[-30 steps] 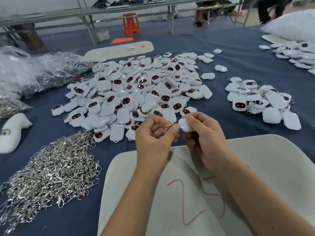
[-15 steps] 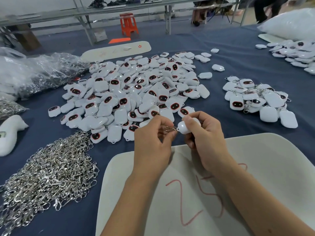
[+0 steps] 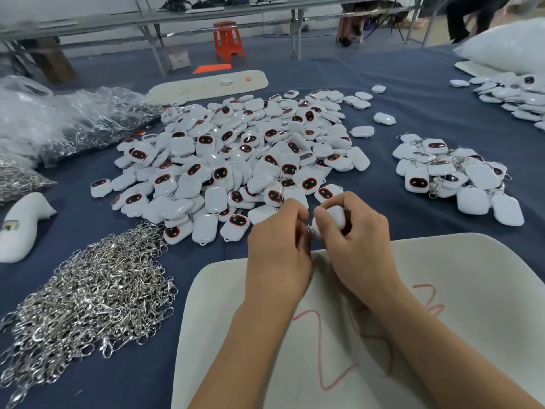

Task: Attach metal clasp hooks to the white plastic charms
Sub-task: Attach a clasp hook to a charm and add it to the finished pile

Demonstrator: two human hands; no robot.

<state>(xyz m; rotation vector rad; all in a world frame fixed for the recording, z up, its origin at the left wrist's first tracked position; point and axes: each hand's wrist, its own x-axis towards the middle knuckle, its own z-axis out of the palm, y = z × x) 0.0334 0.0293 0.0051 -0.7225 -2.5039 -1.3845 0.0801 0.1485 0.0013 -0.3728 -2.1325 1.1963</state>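
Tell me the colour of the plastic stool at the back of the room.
Orange; the plastic stool shows in the head view, beyond the table.

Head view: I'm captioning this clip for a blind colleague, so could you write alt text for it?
Two hands meet over a white board: the right hand grips a white charm, and the left hand pinches a metal clasp hook against it. Beyond lie a big charm pile, loose hooks at left and finished charms at right.

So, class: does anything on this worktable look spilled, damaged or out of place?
Nothing stands out. The clasp hooks and white charms lie in loose separate piles, and both hands work one charm.
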